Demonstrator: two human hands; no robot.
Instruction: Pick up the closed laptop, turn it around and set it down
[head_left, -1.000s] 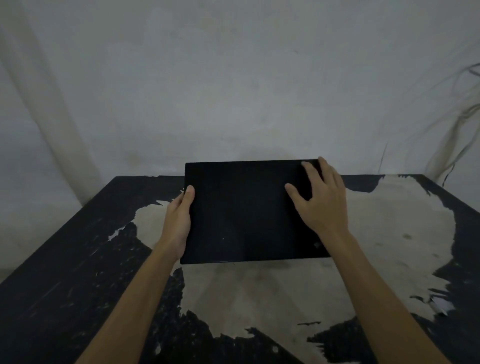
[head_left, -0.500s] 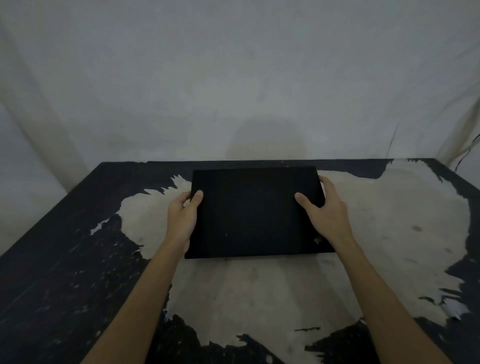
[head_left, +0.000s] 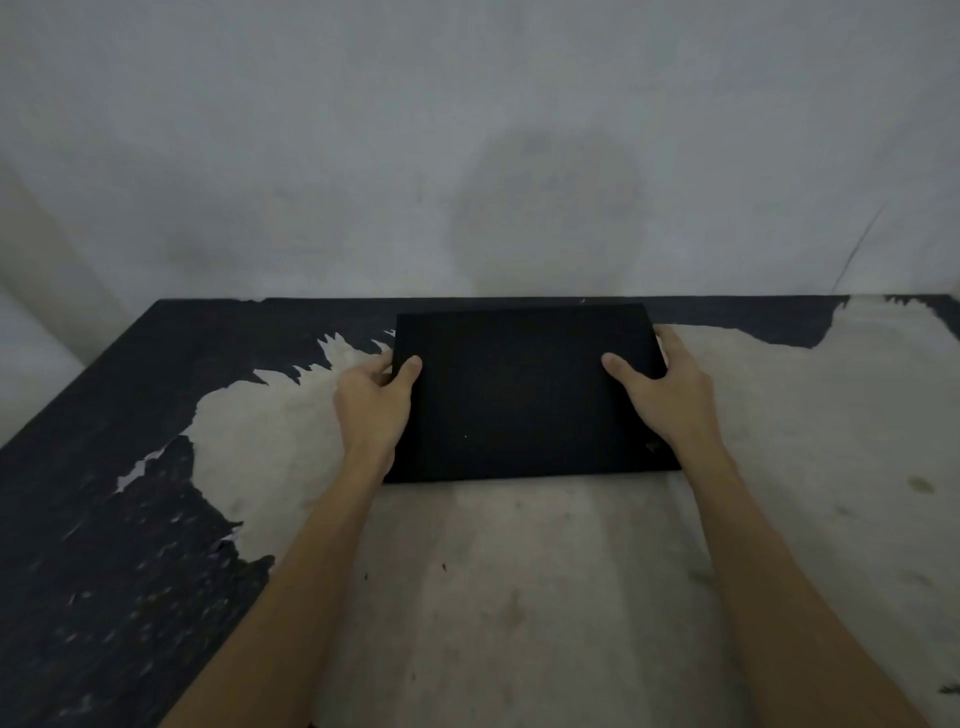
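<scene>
Head view showed the closed laptop (head_left: 524, 389), a flat black slab, lying in the upper middle of the frame on the worn table (head_left: 519, 597), its long axis running left to right across the picture and its far edge close to the table's back edge. The left hand (head_left: 371, 402) sat at the laptop's left short edge, thumb laid on the lid and fingers curled around that edge, so it was gripping the laptop. The right hand (head_left: 660, 395) mirrored it at the right short edge, thumb on top, fingers wrapped down over the side, also clasping the laptop. Both hands were about equally near, one at each end of the long axis, toward the far half of the slab. Whether the underside had left the surface could not be told; the near edge looked level with the table.

A small logo mark (head_left: 651, 446) showed at the lid's lower right corner. Behind the table hung a pale cloth backdrop (head_left: 467, 156), just beyond the far edge. By my judgement a flat turn would swing the long corners toward that cloth, so lifting clear first seemed wise. Nothing else stood on the table near the laptop.
</scene>
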